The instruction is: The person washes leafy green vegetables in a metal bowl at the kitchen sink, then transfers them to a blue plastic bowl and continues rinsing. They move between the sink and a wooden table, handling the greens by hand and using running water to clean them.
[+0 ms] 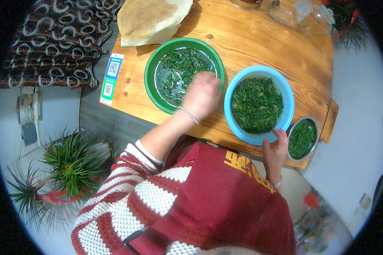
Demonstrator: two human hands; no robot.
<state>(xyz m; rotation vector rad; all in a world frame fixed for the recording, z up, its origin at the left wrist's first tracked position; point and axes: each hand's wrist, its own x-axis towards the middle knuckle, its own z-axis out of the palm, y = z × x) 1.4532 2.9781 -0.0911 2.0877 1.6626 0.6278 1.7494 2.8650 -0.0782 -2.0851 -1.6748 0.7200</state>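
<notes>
My left hand (202,94), blurred and with its fingers bent down, is over the right part of a green plastic basin (149,86). Chopped leafy greens (186,62) lie in water in that basin; whether the hand holds any of them is hidden. Beside it stands a light blue plastic basin (227,105) filled with wet chopped greens (257,105). The fingertips of my right hand (276,148) touch its near right rim, thumb and fingers apart. A small metal-rimmed oval bowl (316,145) with more greens (302,138) sits just right of that hand.
On the wooden table (242,41), a round, pale brown sheet-like thing (151,19) lies at the back left. A tin (247,3) and glass jars (316,20) stand at the back right. Printed code cards (111,79) lie by the left edge. A potted plant (71,165) is lower left.
</notes>
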